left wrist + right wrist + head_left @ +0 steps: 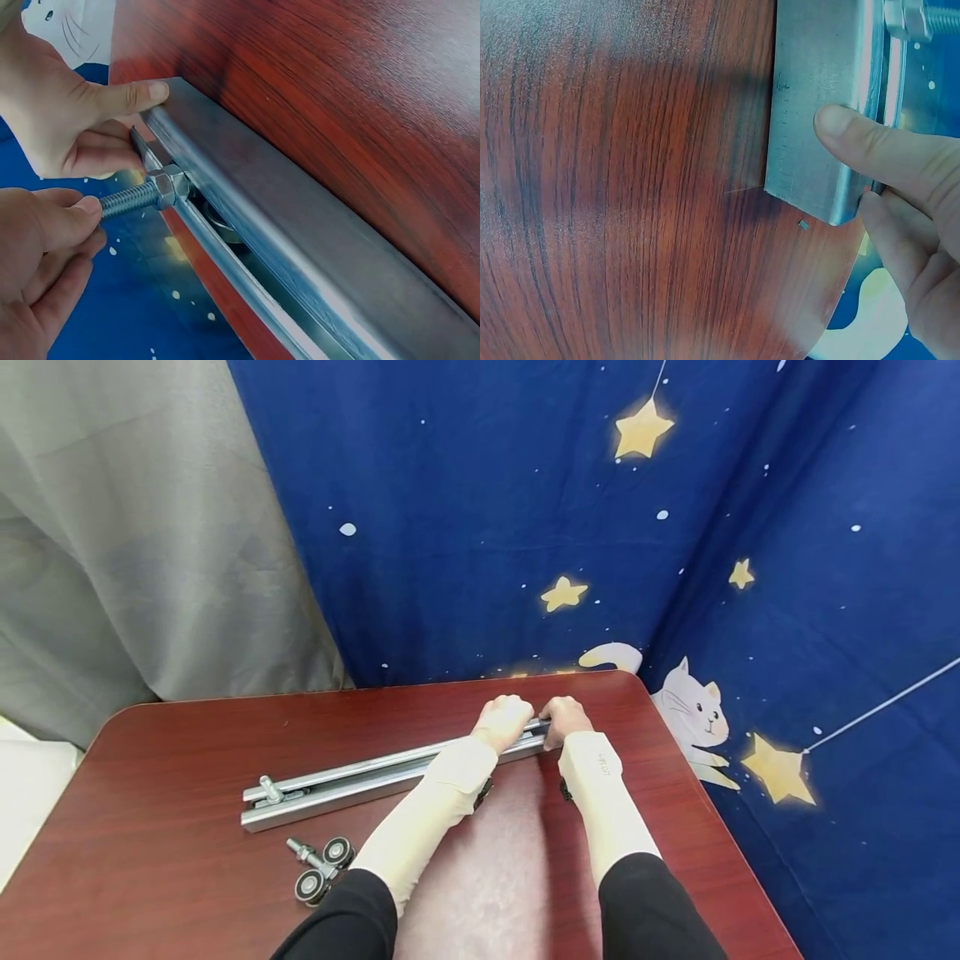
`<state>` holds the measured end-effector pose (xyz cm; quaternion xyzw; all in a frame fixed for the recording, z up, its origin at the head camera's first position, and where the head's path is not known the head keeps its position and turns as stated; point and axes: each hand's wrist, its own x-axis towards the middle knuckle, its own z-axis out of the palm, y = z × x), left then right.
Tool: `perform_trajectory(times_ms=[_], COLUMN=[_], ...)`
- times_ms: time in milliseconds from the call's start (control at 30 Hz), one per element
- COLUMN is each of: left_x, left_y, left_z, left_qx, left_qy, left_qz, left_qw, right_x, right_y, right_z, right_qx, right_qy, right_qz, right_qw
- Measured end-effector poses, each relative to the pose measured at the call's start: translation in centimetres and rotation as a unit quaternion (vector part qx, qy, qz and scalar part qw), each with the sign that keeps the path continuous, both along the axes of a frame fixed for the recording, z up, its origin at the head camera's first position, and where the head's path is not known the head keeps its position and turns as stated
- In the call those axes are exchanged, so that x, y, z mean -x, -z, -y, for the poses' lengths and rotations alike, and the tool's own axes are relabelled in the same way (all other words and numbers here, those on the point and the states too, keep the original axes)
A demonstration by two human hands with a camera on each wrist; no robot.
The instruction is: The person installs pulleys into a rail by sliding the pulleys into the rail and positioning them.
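A long steel channel rail [352, 790] lies on the table with its slot upward. My left hand [502, 723] pinches the threaded bolt [129, 201] of a roller trolley between thumb and fingers. Two nuts [166, 186] sit at the slot, and part of a wheel [223, 225] shows inside the rail; the rest is hidden. At the rail's right end, my right hand [567, 720] grips the channel, thumb [862, 142] on its side wall and fingers at the slot side. Another trolley's bolt [270, 788] sticks up from the rail's left end.
A loose roller trolley [321, 870] with black-rimmed wheels and a threaded bolt lies in front of the rail, near the left sleeve. The reddish-brown table [165, 860] ends at a blue star-patterned curtain [465, 527]; a grey curtain [150, 543] hangs at the left.
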<state>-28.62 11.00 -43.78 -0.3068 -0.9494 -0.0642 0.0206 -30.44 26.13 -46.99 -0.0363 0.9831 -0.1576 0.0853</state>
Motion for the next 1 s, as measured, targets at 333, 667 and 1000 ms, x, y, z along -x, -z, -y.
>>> perform_trajectory(times_ms=[333, 667, 1000], left_x=[-0.6, -1.0, -1.6], left_y=[-0.7, -1.1, -1.2], left_z=[2.5, 5.2, 7.3], left_qx=[-0.006, -0.021, -0.017], left_qy=[0.011, 0.011, 0.010], left_qz=[0.004, 0.028, 0.027], left_qw=[0.9999, 0.9993, 0.9994], right_x=[0.0, -0.1, 0.0], right_y=[-0.4, -0.7, -0.5], right_z=[0.0, -0.3, -0.1], right_qx=[-0.002, 0.006, -0.007], right_qy=[0.002, -0.004, -0.007], right_qz=[0.010, 0.020, 0.036], right_qw=[1.000, 1.000, 0.999])
